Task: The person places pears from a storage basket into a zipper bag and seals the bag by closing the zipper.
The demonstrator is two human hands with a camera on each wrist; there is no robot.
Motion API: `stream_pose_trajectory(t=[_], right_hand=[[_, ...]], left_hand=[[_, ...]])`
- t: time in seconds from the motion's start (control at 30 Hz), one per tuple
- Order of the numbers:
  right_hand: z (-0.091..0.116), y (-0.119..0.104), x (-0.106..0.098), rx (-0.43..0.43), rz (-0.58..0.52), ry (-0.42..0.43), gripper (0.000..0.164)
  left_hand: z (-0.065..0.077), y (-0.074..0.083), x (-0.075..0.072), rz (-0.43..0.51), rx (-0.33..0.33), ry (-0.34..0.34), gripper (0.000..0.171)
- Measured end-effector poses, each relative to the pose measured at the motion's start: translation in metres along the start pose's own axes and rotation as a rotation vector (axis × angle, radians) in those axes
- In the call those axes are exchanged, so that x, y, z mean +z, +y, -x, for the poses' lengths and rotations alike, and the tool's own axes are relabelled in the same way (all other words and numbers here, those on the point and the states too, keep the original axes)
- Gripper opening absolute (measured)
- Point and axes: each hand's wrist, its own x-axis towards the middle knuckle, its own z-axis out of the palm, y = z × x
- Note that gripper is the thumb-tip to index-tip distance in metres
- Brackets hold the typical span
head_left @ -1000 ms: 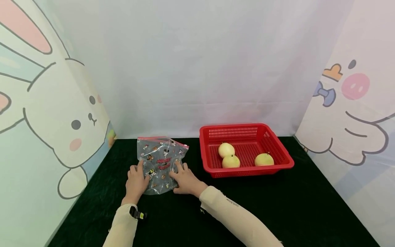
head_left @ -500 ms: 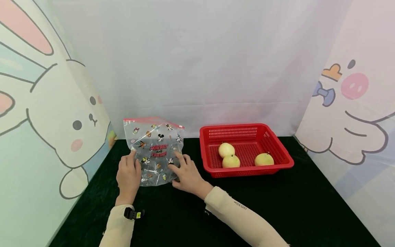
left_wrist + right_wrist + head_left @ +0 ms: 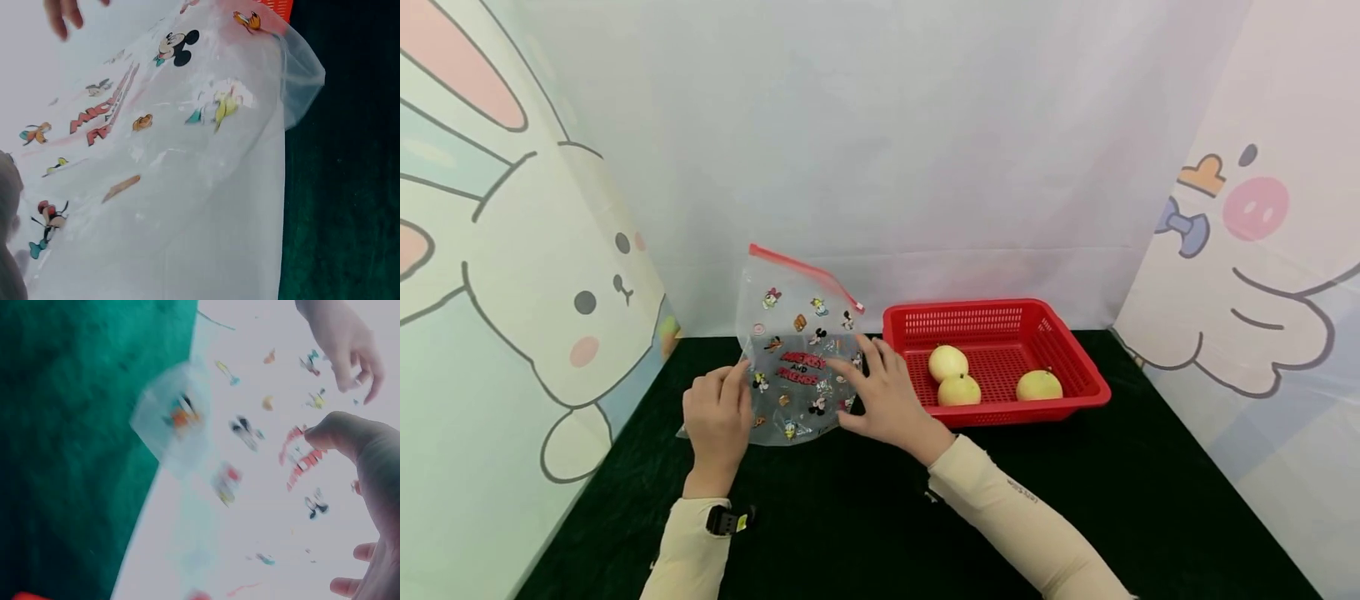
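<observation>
A clear plastic zip bag (image 3: 801,333) with small cartoon prints and red lettering stands tilted up against the back of the table, its red zip strip (image 3: 808,269) at the top. My left hand (image 3: 717,412) pinches the bag's left side, fingers curled. At the right side of the bag is my right hand (image 3: 891,400), its fingers and thumb spread apart. In the right wrist view its thumb (image 3: 340,434) reaches over the lettering, opposite the left hand (image 3: 350,347). The left wrist view is filled mostly by the bag (image 3: 169,169).
A red plastic basket (image 3: 1003,412) stands right of the bag, near the right hand. Three pale yellow round fruits (image 3: 948,362) lie in it. Dark green cloth (image 3: 850,533) covers the table, with a white sheet (image 3: 880,167) behind and cartoon-printed panels (image 3: 565,317) at the sides.
The bag has risen from lying flat to leaning upright, its zip strip higher. My left hand has shifted left and curled at its side; my right hand has moved right and up.
</observation>
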Motion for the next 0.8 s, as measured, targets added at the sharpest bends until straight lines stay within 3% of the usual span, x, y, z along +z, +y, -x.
stream_pose_trajectory(t=[0.3,0.6,0.8], right_hand=[[-0.022,0.034,-0.040,0.002,0.054,0.165,0.075],[-0.043,0.051,-0.057,0.000,-0.173,0.248,0.066],[-0.048,0.050,-0.058,-0.062,-0.230,0.266,0.060]], left_hand=[[-0.004,0.012,0.000,0.025,0.130,0.082,0.022],[-0.006,0.028,0.000,0.068,0.260,0.188,0.018],[-0.001,0.032,0.002,0.099,0.281,0.162,0.017]])
